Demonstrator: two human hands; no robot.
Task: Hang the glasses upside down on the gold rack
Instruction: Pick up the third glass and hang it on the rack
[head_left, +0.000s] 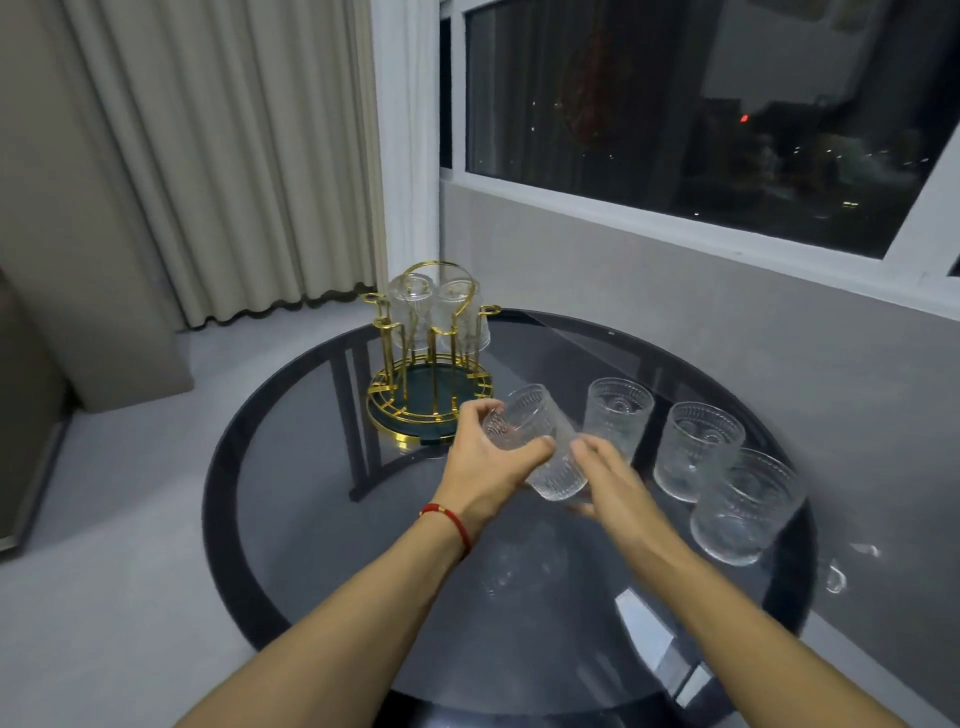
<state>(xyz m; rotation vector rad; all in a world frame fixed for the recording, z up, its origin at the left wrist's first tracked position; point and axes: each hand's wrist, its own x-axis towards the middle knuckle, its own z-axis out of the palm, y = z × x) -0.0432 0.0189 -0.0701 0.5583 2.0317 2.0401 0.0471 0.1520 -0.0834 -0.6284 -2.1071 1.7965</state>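
A gold rack (429, 364) with a dark green base stands at the far left of the round table; two clear glasses (439, 309) hang upside down on its far pegs. My left hand (491, 457) grips a ribbed clear glass (540, 447), tilted above the table just right of the rack. The fingers of my right hand (610, 478) touch the lower part of the same glass. Three more glasses stand upright on the right: one (618, 415) behind my hands, one (696, 449) further right, one (745, 506) nearest the table's edge.
The round dark glass table (322, 519) stands in a corner. A grey wall and a dark window are on the right, beige curtains behind the rack on the left. A red string bracelet sits on my left wrist (449, 517).
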